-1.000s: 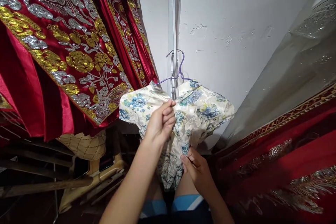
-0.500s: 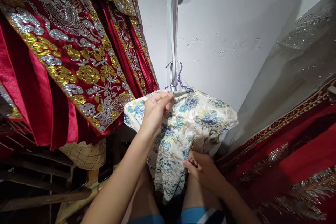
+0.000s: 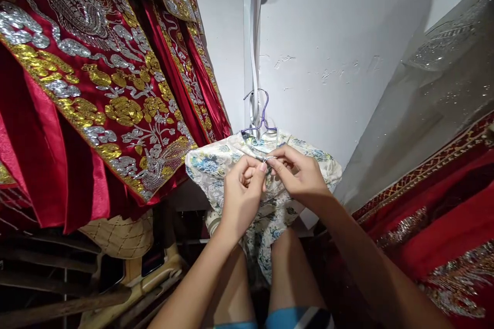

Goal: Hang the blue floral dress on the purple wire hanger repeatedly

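Note:
A white floral shirt [image 3: 210, 164] with blue and yellow flowers hangs on a purple hanger [image 3: 263, 113], its lower part falling between my knees. My left hand [image 3: 247, 185] pinches the shirt's front just below the neckline. Right beside it, my right hand [image 3: 297, 172] pinches the same front, fingertips almost meeting those of the left. Whether a button lies between the fingertips is too small to make out. The hanger's hook is at a pale vertical strip [image 3: 253, 36] on the wall.
Red garments with gold and silver sequins [image 3: 127, 113] hang close on the left. More red sequined cloth [image 3: 443, 231] and a clear plastic cover [image 3: 424, 92] are on the right. A wooden chair [image 3: 165, 277] stands at lower left. The white wall [image 3: 328, 25] is right behind the shirt.
My right hand has risen from the shirt's lower part to the neckline. My left hand has come down slightly from the collar, and the two hands now meet at the front.

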### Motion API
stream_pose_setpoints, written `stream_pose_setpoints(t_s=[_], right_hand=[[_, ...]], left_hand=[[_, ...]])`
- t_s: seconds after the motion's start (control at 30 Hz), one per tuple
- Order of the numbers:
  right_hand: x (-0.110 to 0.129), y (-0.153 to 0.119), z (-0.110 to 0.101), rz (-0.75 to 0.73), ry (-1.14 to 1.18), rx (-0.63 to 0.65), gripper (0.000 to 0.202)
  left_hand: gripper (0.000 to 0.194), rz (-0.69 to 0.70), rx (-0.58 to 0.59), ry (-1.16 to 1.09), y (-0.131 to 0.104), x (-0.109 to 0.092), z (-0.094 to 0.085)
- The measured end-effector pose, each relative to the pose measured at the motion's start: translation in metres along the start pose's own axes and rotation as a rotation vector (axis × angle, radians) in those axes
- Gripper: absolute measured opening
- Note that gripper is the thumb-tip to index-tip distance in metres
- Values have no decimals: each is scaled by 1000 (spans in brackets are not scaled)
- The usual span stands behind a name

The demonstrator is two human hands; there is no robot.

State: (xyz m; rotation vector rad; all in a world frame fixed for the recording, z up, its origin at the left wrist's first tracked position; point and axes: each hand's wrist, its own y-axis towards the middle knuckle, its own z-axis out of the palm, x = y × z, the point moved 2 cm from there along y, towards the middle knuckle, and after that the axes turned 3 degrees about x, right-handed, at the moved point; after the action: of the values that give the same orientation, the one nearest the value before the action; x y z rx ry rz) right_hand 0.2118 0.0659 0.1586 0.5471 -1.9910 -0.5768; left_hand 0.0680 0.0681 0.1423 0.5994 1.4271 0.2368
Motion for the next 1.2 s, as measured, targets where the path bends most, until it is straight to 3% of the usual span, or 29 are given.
stream_pose_setpoints(t_s=[0.2,0.3,0.4,0.5,0.6,0.67,0.77,0.87,0.93,1.0,1.07,1.2], right_hand=[[9,-2,7,-21,190,-79,13],[15,9,-1,-66,286,-196,16],[19,20,-23,-125,343,-387,16],[17,24,-47,-143,453,-533,11],[8,17,-63,-58,583,-542,10],[2,8,-68,14,643,-486,12],[-3,-10,-76,87,760,-403,13],[-5,-27,-88,139,913,-391,12],[-9,-36,-96,167,976,-394,11],[-16,-43,-104,163,998,-381,13],[-26,-49,-111,134,994,-380,21],[-55,-63,-118,155,983,-479,34]], left_hand=[[21,-31,-22,-27,1,19,3],[23,-102,1,20,-3,49,8],[31,-181,103,169,-36,97,12],[31,-303,186,320,-93,148,13],[34,-455,265,252,-134,180,9],[34,-464,222,192,-135,186,0],[33,-391,-17,190,-100,177,-21],[55,-263,-249,304,-47,154,-44],[75,-137,-326,414,-11,135,-55],[94,-35,-329,559,23,117,-62],[101,45,-298,642,55,105,-68],[61,-9,-151,398,101,109,-86]])
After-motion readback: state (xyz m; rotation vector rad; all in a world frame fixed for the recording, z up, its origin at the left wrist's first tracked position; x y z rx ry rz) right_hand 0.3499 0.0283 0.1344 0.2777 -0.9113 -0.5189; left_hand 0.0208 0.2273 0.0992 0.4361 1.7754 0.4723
